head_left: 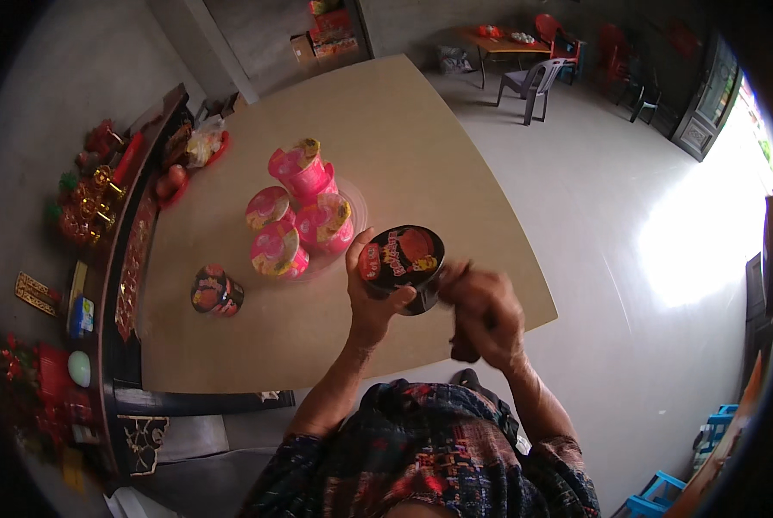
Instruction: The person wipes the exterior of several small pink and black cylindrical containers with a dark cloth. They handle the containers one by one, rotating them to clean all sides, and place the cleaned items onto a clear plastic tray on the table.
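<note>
A black instant noodle cup (403, 259) with a red and yellow picture on its lid is tilted up over the near right part of the table. My left hand (373, 298) is closed round its side, thumb toward the front. My right hand (490, 315), smeared by motion, is just right of the cup, with a dark brown, rag-like thing (464, 347) bunched in its fingers. Another black cup (217, 291) lies tipped over to the left. Several pink noodle cups (276, 250) stand grouped beyond my left hand, on or beside a clear round tray (358, 205).
The tan tabletop (438, 155) has a rounded right edge. Along its left runs a dark carved altar cabinet (136, 250) with gold and red ornaments. A red plate (176, 197) of fruit sits by it. A grey chair (533, 85) and blue stools (658, 496) stand on the floor.
</note>
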{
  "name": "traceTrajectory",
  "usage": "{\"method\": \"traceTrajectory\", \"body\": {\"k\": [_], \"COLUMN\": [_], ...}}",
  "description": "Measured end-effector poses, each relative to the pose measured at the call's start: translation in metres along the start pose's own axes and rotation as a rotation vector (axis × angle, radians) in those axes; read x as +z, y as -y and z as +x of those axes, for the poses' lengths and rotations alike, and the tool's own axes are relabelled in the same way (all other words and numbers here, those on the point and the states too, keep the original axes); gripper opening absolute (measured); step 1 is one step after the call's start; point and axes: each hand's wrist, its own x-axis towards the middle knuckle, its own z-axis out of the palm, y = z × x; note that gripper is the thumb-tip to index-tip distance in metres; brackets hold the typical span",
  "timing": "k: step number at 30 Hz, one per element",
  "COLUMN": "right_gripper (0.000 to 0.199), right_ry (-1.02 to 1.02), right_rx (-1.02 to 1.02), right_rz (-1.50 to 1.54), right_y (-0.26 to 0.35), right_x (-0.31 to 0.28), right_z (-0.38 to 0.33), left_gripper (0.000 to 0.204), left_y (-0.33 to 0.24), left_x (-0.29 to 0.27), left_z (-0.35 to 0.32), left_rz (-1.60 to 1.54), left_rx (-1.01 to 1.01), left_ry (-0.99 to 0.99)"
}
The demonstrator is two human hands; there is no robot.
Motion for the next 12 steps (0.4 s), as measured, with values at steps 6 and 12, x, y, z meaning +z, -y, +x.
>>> {"method": "traceTrajectory", "body": {"k": [6, 12], "right_gripper": [0.039, 0.040], "right_ry": [-0.017, 0.228], "right_rx": [-0.267, -0.330], "right_rz": [-0.401, -0.327], "right_y": [0.013, 0.016], "right_x": [0.008, 0.005], "right_z": [0.025, 0.002], "left_gripper": [0.119, 0.115], "left_y": [0.001, 0.020], "left_x": [0.022, 0.002], "left_z": [-0.012, -0.029], "left_rz": [0.531, 0.331], "left_rx": [0.241, -0.015], "left_ry": [0.178, 0.207]}}
